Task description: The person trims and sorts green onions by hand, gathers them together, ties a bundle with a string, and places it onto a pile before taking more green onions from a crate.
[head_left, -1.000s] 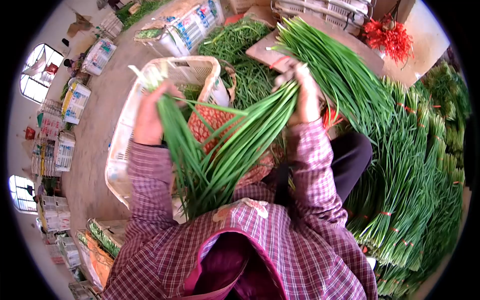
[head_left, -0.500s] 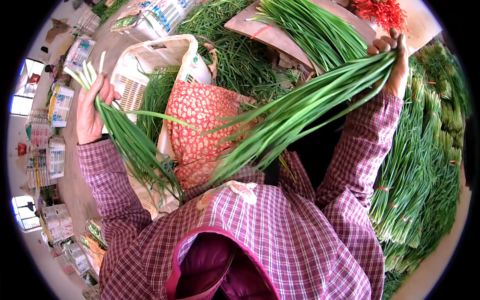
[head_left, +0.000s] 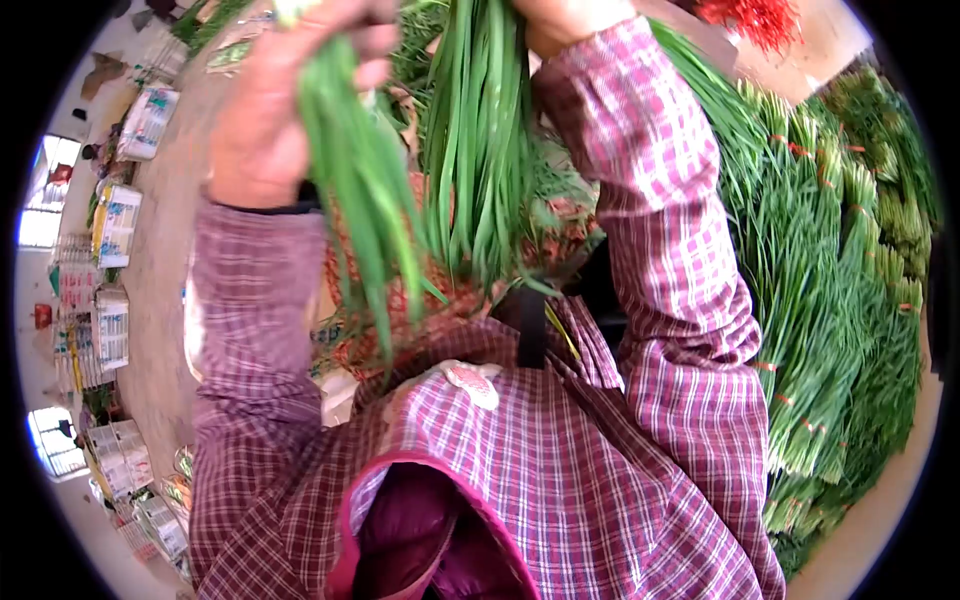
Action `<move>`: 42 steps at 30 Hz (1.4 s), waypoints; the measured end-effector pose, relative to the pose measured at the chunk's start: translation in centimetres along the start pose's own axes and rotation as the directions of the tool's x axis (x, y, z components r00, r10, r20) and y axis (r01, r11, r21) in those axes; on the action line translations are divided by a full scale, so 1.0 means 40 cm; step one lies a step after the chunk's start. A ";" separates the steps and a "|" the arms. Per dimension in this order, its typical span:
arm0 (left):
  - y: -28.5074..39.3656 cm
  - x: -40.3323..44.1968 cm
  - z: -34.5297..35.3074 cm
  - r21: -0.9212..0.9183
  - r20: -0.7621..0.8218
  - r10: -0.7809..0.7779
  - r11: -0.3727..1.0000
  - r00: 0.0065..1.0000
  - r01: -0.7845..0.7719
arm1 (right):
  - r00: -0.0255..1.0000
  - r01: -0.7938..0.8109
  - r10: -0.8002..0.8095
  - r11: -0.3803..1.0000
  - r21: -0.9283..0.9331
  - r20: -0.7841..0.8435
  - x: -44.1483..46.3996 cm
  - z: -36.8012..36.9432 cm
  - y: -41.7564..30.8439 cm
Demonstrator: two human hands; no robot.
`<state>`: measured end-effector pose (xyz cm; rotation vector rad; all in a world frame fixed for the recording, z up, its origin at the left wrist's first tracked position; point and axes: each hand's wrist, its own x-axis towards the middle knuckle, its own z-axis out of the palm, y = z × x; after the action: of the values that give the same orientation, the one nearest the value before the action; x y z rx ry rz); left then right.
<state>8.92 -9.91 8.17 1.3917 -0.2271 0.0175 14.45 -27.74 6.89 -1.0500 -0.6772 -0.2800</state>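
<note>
My left hand point(head_left: 280, 105), blurred and raised at the upper left, is closed around a bunch of garlic chives point(head_left: 360, 170). The leaves hang down towards my lap. At the top of the view my right hand point(head_left: 572, 22) grips a thicker bunch of garlic chives point(head_left: 480, 140), also hanging leaf ends down; its fingers are partly cut off by the frame edge. The two bunches hang side by side, a small gap between them. Behind them lies a red flowered cloth point(head_left: 400, 325) over my lap, mostly covered.
Tied bundles of chives point(head_left: 820, 310) are heaped along the right side. Red ties point(head_left: 755, 22) lie in a pile at the upper right. More loose chives point(head_left: 700, 85) rest beside my right sleeve. White crates point(head_left: 115, 225) line the floor at far left.
Both hands have come inward from wide apart and moved up the view, each carrying its chives. The bunches now hang close together; the white basket is mostly hidden behind my left arm.
</note>
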 end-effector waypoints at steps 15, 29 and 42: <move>-0.143 -0.073 0.014 -0.301 0.094 -0.142 0.939 0.985 0.164 | 0.973 -0.225 0.222 0.973 -0.050 -0.056 -0.088 0.070 0.082; -0.208 -0.079 -0.030 -0.579 0.265 -0.189 0.753 0.945 0.313 | 0.872 -0.102 0.260 0.926 -0.365 0.416 -0.095 0.068 0.088; -0.184 -0.070 0.004 -0.392 0.207 -0.221 0.874 0.953 0.288 | 0.728 -0.061 0.328 0.905 -0.420 0.601 -0.049 0.027 0.082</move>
<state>7.22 -11.05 0.57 0.9820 -0.1623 -0.3457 14.24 -25.41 3.68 -1.6112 -1.1726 0.1896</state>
